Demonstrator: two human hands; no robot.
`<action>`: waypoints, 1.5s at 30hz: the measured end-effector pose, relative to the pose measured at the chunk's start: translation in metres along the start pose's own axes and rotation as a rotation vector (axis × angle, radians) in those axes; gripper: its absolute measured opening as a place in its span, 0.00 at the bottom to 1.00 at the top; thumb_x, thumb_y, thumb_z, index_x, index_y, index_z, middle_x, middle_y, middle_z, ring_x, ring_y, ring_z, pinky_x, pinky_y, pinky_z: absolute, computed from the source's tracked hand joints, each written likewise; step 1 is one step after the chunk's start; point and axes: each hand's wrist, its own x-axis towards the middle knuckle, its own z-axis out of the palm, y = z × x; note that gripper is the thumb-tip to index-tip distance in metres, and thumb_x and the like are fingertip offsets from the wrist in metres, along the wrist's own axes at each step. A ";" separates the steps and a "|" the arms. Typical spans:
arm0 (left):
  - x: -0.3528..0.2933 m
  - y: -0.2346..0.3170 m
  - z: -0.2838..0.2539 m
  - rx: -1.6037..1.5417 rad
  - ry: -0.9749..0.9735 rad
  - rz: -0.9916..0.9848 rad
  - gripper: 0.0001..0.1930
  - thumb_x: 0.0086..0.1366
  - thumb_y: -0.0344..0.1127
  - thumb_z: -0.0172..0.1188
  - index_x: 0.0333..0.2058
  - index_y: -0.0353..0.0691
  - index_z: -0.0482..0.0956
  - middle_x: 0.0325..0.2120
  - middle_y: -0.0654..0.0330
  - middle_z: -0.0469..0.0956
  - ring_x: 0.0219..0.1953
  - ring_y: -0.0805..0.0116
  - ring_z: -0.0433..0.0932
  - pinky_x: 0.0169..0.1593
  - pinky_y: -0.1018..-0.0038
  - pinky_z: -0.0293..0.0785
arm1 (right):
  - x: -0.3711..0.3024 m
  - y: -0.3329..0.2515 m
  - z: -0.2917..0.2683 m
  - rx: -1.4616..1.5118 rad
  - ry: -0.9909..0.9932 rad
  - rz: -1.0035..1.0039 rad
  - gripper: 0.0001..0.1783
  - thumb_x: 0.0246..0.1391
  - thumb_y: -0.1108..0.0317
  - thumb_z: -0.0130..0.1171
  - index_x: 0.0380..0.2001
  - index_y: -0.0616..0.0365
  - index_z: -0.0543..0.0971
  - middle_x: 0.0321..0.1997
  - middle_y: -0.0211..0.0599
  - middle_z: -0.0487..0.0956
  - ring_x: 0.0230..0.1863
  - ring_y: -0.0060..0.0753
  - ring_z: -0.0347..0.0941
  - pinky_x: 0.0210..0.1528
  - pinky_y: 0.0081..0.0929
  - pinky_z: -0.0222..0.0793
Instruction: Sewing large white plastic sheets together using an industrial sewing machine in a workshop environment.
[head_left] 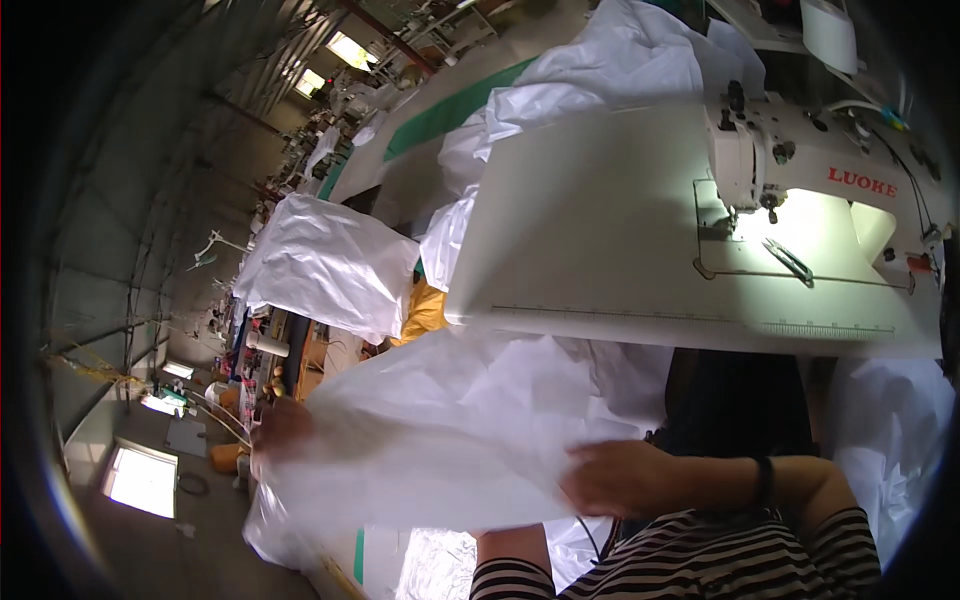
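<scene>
We are holding our blurry left hand (285, 432) far out. We are curling our right hand (618, 478) closer in.

My sewing table (590, 230): pale flat top, scale (680, 316) marked along the near edge. Sewing machine (840, 165) sits at the right end, needle area lit. Thread snips (790, 261) lie under its arm, just right of the needle. Past the far edge, white sheeting (610, 60) is heaped; can't tell if any rests on my top.
</scene>
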 end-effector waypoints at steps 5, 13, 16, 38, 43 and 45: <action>0.015 -0.016 0.042 0.032 0.198 0.099 0.09 0.69 0.34 0.55 0.39 0.33 0.76 0.33 0.56 0.78 0.31 0.66 0.77 0.35 0.68 0.73 | -0.025 -0.024 -0.059 -0.054 -0.237 0.545 0.40 0.53 0.54 0.69 0.64 0.60 0.67 0.62 0.53 0.71 0.63 0.49 0.68 0.70 0.45 0.59; 0.016 0.013 0.141 0.279 -0.059 0.166 0.06 0.65 0.25 0.53 0.36 0.26 0.76 0.26 0.54 0.77 0.25 0.67 0.73 0.28 0.71 0.69 | -0.030 0.023 -0.036 0.015 -0.202 0.897 0.43 0.57 0.46 0.64 0.66 0.63 0.65 0.62 0.57 0.71 0.63 0.56 0.67 0.68 0.42 0.59; 0.023 0.008 0.178 0.149 -0.140 0.330 0.03 0.62 0.23 0.56 0.32 0.29 0.75 0.23 0.53 0.76 0.21 0.61 0.71 0.25 0.70 0.67 | -0.047 0.017 -0.049 0.363 -0.459 1.245 0.33 0.63 0.45 0.56 0.59 0.64 0.74 0.57 0.54 0.77 0.60 0.46 0.71 0.66 0.34 0.61; -0.286 -0.152 0.231 0.113 -1.268 -0.119 0.14 0.70 0.39 0.54 0.40 0.32 0.79 0.32 0.43 0.80 0.35 0.44 0.79 0.40 0.55 0.73 | -0.214 -0.038 -0.102 -0.260 0.270 1.186 0.26 0.65 0.57 0.55 0.61 0.60 0.70 0.60 0.49 0.73 0.61 0.50 0.70 0.63 0.39 0.66; -0.280 -0.090 0.254 0.062 -1.291 -0.096 0.15 0.70 0.40 0.55 0.39 0.31 0.81 0.32 0.43 0.81 0.34 0.45 0.80 0.37 0.56 0.75 | -0.305 -0.135 -0.168 -0.987 0.593 1.406 0.27 0.60 0.59 0.59 0.59 0.58 0.71 0.63 0.47 0.70 0.64 0.51 0.66 0.65 0.41 0.64; -0.266 -0.065 0.255 0.114 -1.289 -0.081 0.16 0.70 0.41 0.56 0.38 0.31 0.82 0.33 0.43 0.82 0.33 0.45 0.81 0.36 0.57 0.76 | -0.340 -0.169 -0.178 -1.173 0.586 1.655 0.36 0.56 0.51 0.62 0.63 0.57 0.67 0.67 0.48 0.66 0.69 0.52 0.60 0.69 0.45 0.59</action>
